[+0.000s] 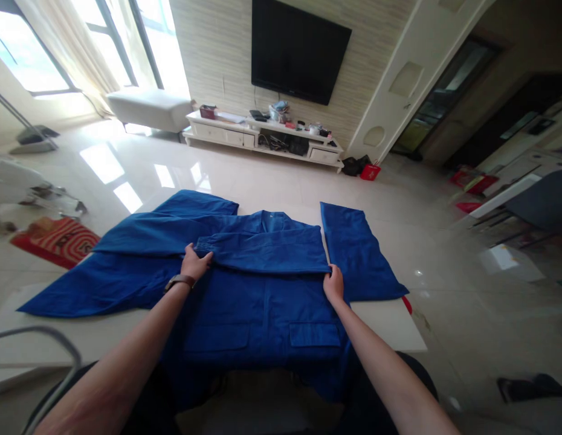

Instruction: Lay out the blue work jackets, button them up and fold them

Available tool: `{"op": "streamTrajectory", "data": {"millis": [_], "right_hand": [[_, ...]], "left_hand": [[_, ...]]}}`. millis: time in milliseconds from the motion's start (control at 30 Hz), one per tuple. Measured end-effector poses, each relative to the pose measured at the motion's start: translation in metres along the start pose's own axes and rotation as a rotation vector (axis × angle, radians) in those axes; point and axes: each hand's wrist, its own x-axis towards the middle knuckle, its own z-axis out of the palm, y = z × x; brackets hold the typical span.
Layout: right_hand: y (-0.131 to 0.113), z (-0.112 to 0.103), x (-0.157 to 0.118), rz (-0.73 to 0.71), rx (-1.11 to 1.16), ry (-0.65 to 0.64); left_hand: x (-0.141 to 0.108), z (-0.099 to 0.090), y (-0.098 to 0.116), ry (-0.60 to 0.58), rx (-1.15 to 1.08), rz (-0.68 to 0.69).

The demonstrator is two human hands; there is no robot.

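A blue jacket (263, 314) with flap pockets lies spread on a white table in front of me, its lower edge hanging towards my lap. One sleeve (267, 249) is laid across its upper part. My left hand (194, 264), with a watch on the wrist, is closed on the cuff end of that sleeve. At the sleeve's other end, my right hand (334, 283) pinches the folded edge. More blue cloth (95, 281) stretches out to the left, and another blue piece (362, 254) lies flat on the right. My fingertips are partly hidden by the fabric.
The white table (390, 326) shows at its front right corner. Left of it are a red patterned bag (58, 241) and a curved grey tube (40, 331). Beyond the tiled floor stand a low white cabinet (217, 134), a bench (149, 109) and a wall television (299, 51).
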Motion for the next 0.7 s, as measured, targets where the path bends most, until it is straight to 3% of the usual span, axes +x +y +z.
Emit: {"op": "streamTrajectory", "data": {"millis": [67,167,267,400,533,700], "right_hand": [[0.003,0.000,0.006,0.009,0.000,0.010],[0.013,-0.010,0.018,0.024,-0.023,0.025],[0.026,-0.028,0.027,0.042,-0.071,0.014],[0.033,-0.046,0.031,-0.001,-0.130,-0.077],[0.029,-0.057,0.031,-0.083,-0.170,-0.134],[0.026,-0.064,0.018,-0.362,-0.345,-0.458]], "left_hand": [[0.010,-0.002,0.000,-0.037,-0.030,-0.020],[0.010,-0.012,-0.008,-0.007,-0.099,0.072],[-0.003,-0.022,-0.025,0.015,-0.069,0.118],[-0.028,-0.024,-0.049,-0.035,0.084,0.075],[-0.042,-0.021,-0.054,0.007,0.234,0.117],[-0.044,-0.022,-0.047,-0.077,0.281,0.051]]}}
